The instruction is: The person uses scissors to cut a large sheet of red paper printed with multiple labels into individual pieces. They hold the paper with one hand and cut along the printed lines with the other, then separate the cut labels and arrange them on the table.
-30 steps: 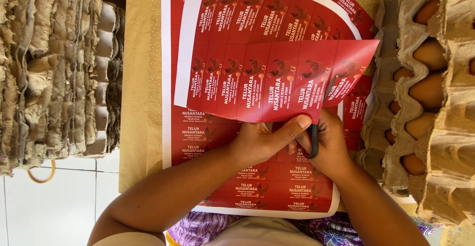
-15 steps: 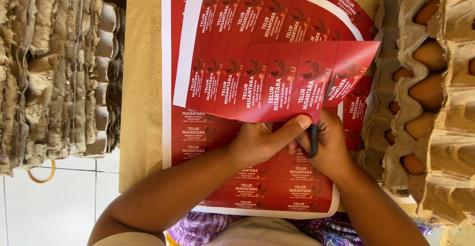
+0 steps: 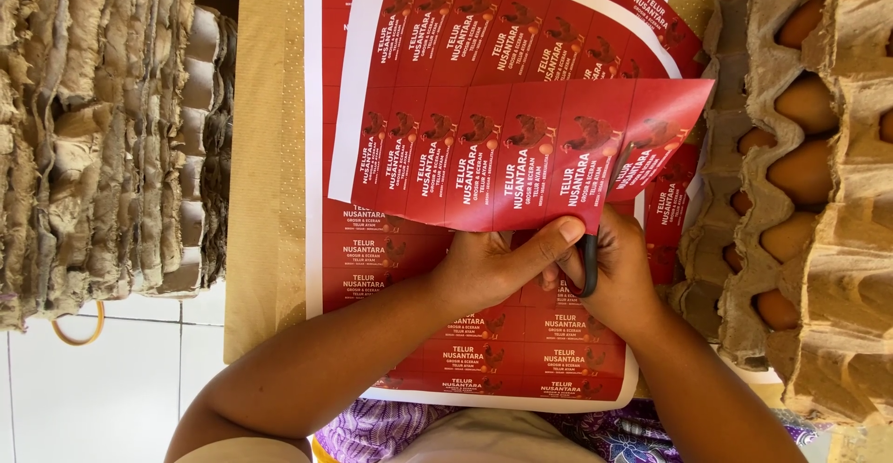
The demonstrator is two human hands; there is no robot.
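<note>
Two bare hands meet at the lower edge of a red label sheet [image 3: 502, 147], a printed page of repeated hen-and-egg stickers with a white border, held lifted and curling above a flat sheet [image 3: 521, 351] of the same red labels that lies on a tan perforated board [image 3: 270, 193]. The left hand [image 3: 488, 272] is closed on the raised sheet, its thumb stretched along the bottom edge and pinching the paper against the fingers beneath. The right hand [image 3: 619, 277] is wrapped around the black handle of a pair of scissors [image 3: 590, 263], just beside the left thumb tip; the blades run up behind the sheet, and how far they stand apart cannot be told. A cut flap at the raised sheet's right end folds outward, with more loose red labels [image 3: 665, 26] showing behind it. Left of the board stands a tall stack of empty grey pulp egg trays [image 3: 102, 137], a tan rubber band [image 3: 74, 333] hanging under it over white floor tiles [image 3: 112, 389]. To the right, stacked egg trays [image 3: 837, 268] hold brown eggs [image 3: 800, 170] in their cups.
</note>
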